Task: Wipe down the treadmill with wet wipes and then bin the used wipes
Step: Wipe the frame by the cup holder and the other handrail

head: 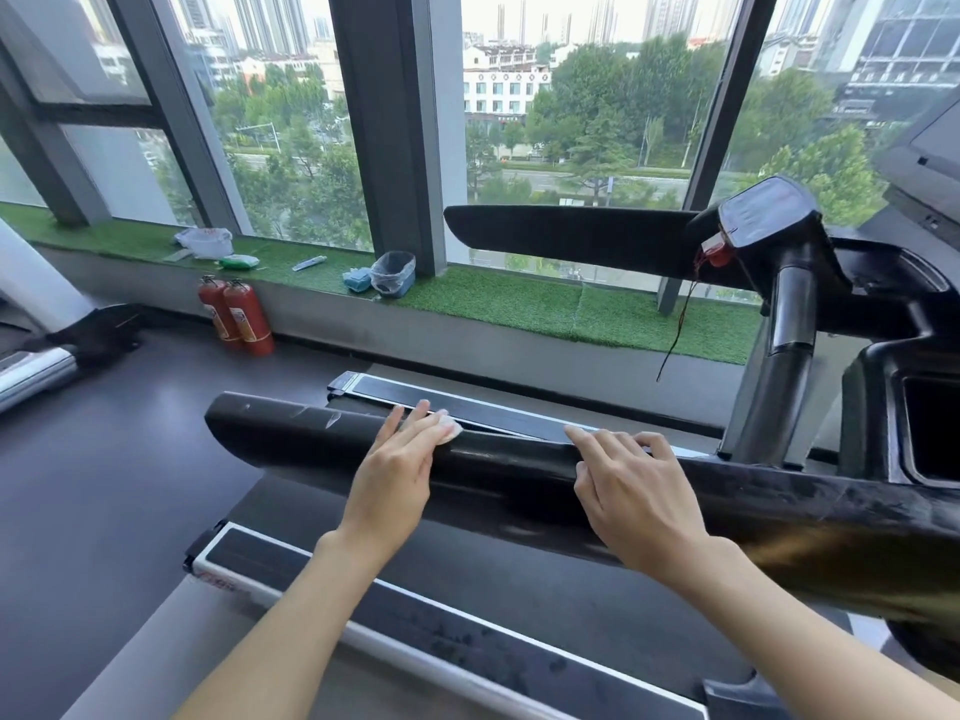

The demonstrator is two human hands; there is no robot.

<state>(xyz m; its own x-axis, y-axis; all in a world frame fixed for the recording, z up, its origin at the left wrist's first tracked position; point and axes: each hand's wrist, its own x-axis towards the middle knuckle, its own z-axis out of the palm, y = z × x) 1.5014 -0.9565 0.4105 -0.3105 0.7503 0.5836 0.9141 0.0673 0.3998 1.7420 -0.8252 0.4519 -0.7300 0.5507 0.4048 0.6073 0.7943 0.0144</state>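
Observation:
A black treadmill fills the lower right, its near handrail (311, 433) running left to right across the middle. My left hand (400, 459) lies flat on top of that rail, pressing a crumpled white wet wipe (449, 428) under its fingers. My right hand (628, 475) rests on the same rail further right, fingers curled over its far side and holding nothing. The far handrail (571, 233) and the console (763, 213) rise beyond. A small blue bin (393, 275) lined with a clear bag stands on the window ledge, next to a blue wipe pack (357, 279).
The ledge of green artificial turf (519, 298) also holds a white plastic bag (205, 242), a green pack (239, 261) and a tube (309, 262). Two red fire extinguishers (236, 314) stand on the dark floor below. Another machine (47, 356) sits at far left.

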